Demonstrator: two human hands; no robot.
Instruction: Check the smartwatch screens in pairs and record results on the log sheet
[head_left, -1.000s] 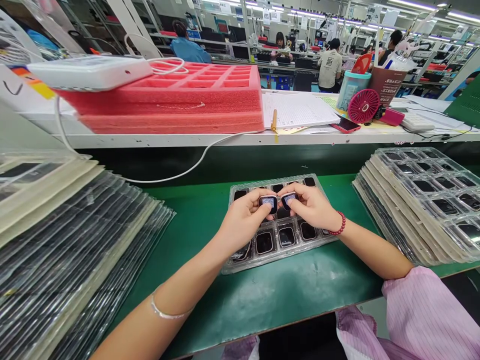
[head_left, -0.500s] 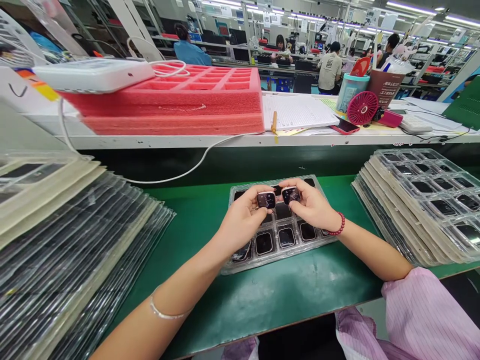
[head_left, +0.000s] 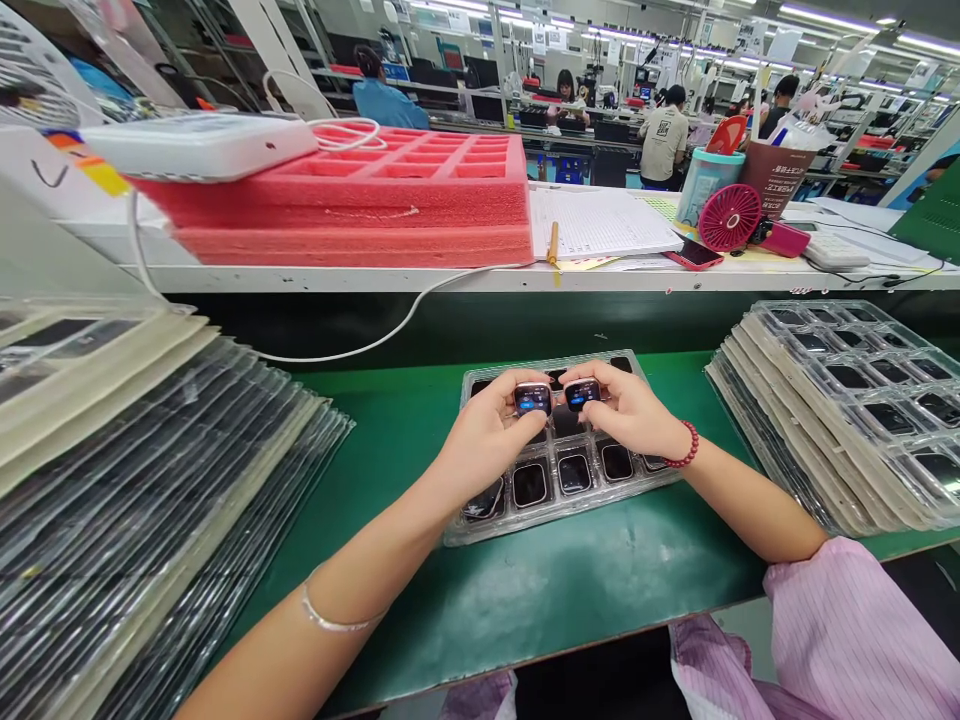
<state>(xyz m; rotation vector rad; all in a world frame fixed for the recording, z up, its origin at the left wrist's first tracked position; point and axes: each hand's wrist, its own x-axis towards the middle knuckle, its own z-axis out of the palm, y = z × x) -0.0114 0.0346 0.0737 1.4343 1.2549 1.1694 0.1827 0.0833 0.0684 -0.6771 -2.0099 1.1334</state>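
My left hand (head_left: 491,432) grips one smartwatch (head_left: 532,399) by its edges, thumb at the lower right of its lit screen. In my right hand (head_left: 630,408) is a second strapless smartwatch (head_left: 582,393), also lit, with the thumb at its lower edge. Both screens show white and blue marks too small to read. The two watches are held side by side above a clear plastic tray (head_left: 540,518). Dark square watch faces (head_left: 575,473) sit in the tray's pockets, and my hands hide part of it.
A tall stack of clear trays (head_left: 195,480) leans at the left. Another stack (head_left: 825,420) holding watches stands right. Behind, a white shelf (head_left: 420,280) bears red foam (head_left: 360,225), papers (head_left: 600,222), a pink fan (head_left: 729,218) and a phone (head_left: 696,256). A white cable (head_left: 375,343) hangs down.
Both watch screens have changed from a dark face with thin lines to one with blue and white marks. My thumbs have shifted slightly; both watches remain in my hands.
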